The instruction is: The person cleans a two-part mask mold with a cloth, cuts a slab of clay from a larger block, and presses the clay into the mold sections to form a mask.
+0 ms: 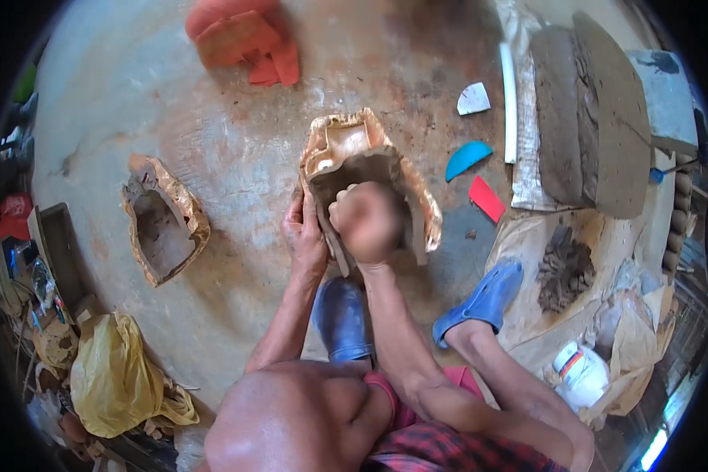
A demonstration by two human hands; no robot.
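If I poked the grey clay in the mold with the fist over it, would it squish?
Probably: the grey clay looks dark and damp, so it should dent easily. Its edges look thin, so they might bend. The mold around it looks thick-walled, so that likely stays stiff.

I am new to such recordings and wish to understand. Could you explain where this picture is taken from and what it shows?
No machine here: a person works bare-handed. A fisheye camera on the head looks down, bending straight edges. The left hand touches the side of a tan-rimmed shell lined with grey clay. The right hand, a blurred fist, is over the clay; whether it grips anything is hidden. On the floor lie another such shell, a red cloth and a blue piece.
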